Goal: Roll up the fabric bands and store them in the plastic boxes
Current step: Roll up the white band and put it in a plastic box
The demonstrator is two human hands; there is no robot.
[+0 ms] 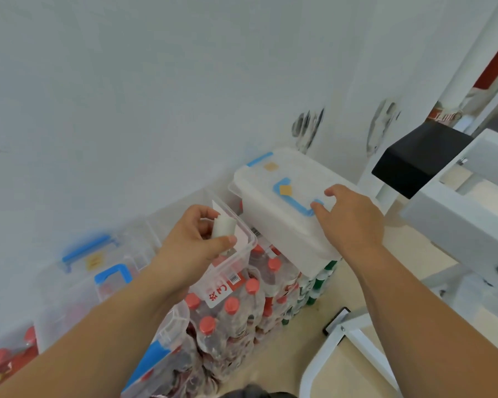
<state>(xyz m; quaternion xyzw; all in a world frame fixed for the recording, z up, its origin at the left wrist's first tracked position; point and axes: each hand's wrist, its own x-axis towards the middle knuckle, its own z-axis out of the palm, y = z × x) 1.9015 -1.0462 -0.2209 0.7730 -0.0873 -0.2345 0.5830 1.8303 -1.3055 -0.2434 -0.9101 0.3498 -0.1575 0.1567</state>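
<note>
- Red-capped bottles stand shrink-wrapped in packs on the floor. They are packed too tightly to count, though more than a dozen caps show.
- One clear plastic box with a blue latch sits nearest, on the packs at lower left.
- One white metal frame stands at lower right.
- The left hand pinches one rolled white fabric band between thumb and curled fingers, just above the rim of one lidless clear box that carries a red-and-white label.
- The right hand lies palm down, fingers relaxed, on the lid of one white lidded box. Its fingertips touch the single blue handle.
- That lid bears two tan stickers, and the box rests on green-capped bottles.
- Farther left, one more clear box with a lid shows a blue handle and a blue latch. That makes four boxes plainly counted, and blurred ones behind it are uncertain.
- One black block sits on a white frame at right, before the white wall.
</note>
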